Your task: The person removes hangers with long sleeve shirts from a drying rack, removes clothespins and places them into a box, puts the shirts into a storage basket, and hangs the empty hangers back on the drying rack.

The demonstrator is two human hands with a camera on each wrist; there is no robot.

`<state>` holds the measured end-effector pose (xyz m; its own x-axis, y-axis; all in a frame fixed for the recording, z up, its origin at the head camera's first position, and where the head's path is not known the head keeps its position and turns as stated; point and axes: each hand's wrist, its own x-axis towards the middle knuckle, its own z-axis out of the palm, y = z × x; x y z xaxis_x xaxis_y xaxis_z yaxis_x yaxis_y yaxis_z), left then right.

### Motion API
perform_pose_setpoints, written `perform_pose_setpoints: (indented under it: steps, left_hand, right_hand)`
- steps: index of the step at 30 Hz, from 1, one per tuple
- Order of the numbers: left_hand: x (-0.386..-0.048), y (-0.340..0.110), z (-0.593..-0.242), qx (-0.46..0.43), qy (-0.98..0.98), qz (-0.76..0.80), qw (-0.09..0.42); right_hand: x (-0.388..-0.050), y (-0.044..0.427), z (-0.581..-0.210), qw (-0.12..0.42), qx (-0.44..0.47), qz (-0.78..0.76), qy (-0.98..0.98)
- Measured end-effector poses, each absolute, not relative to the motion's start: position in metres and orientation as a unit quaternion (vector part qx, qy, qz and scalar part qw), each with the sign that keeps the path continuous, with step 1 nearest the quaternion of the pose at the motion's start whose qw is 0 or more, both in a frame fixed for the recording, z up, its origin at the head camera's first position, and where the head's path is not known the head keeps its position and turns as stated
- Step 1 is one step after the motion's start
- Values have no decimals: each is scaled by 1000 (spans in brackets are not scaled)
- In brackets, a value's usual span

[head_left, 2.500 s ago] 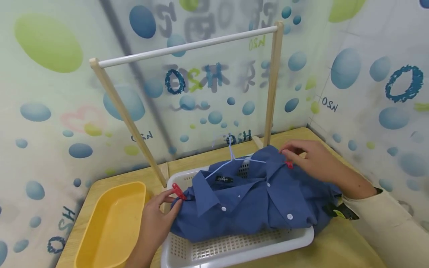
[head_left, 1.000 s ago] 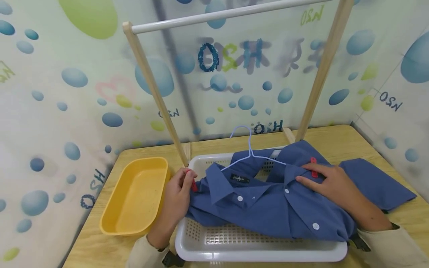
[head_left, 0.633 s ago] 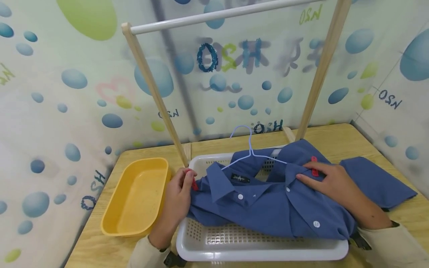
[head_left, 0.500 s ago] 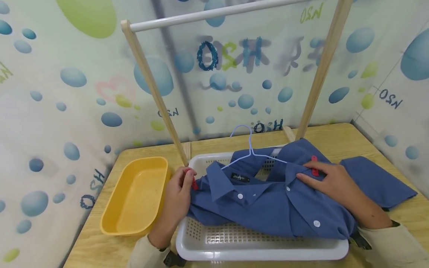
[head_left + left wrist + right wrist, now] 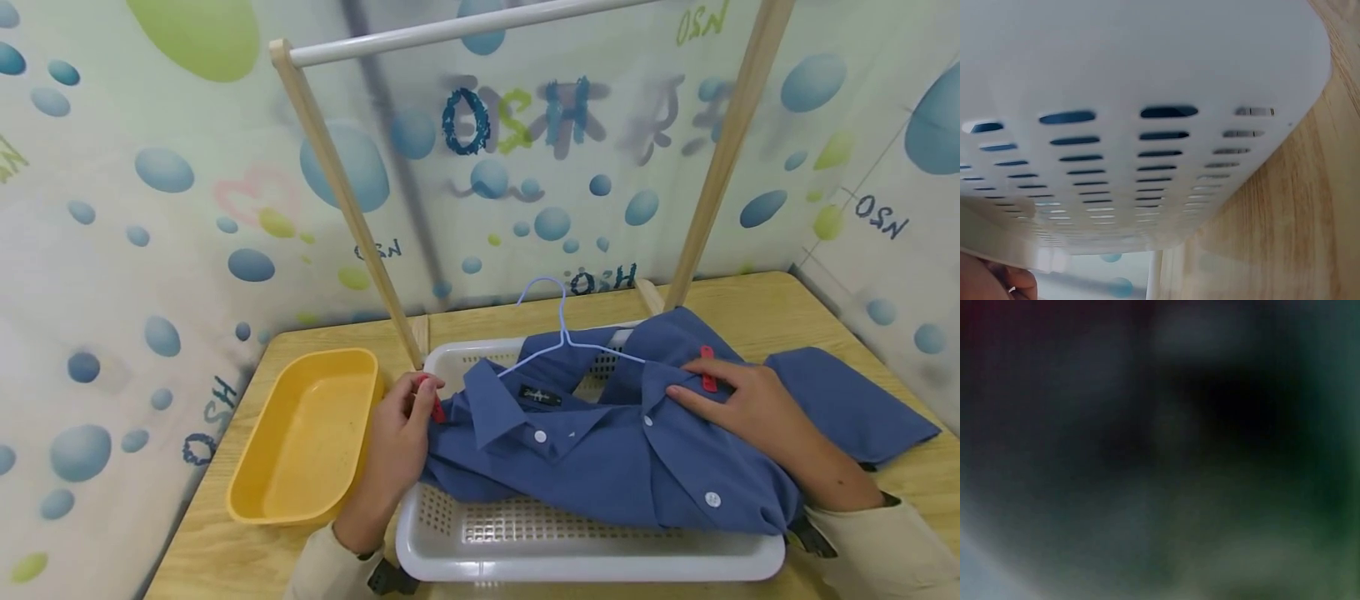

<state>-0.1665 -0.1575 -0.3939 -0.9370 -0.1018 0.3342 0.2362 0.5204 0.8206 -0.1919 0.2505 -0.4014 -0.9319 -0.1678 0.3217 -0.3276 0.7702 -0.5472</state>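
A blue button shirt [image 5: 570, 458] lies over a white perforated basket [image 5: 592, 570], with a light blue wire hanger [image 5: 564, 321] inside its collar. At the left shoulder the left hand [image 5: 401, 433] pinches a red clip [image 5: 437, 410] and the cloth beside it. The right hand [image 5: 757, 408] grips the fabric at the other shoulder, its fingers by a second red clip [image 5: 708, 371]. In the left wrist view the basket's side wall [image 5: 1116, 69] fills much of the picture, and part of the hand [image 5: 994, 281] shows at lower left. The right wrist view is dark and blurred.
A yellow tray [image 5: 300, 442] sits left of the basket on the wooden table [image 5: 195, 508]. Behind the basket stands a rack with wooden posts [image 5: 348, 200] and a white bar [image 5: 465, 27]. A patterned curtain [image 5: 187, 225] hangs behind.
Since the oldest frame the head view has shifted and come closer. The right hand has moved onto the shirt front below its clip, and a sleeve has spread out at the right. Lately both hands are nearly still.
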Motion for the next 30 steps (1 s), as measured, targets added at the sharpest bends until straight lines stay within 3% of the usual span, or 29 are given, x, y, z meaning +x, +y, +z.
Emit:
perform_pose_setpoints:
  steps: [7, 30]
  left_hand:
    - [-166, -157, -393, -29, -856, -488, 170]
    - [-167, -157, -395, -34, -860, -477, 177]
  right_hand:
    - [-193, 251, -401, 137, 141, 311, -930]
    - [-192, 251, -398, 88, 112, 305, -942]
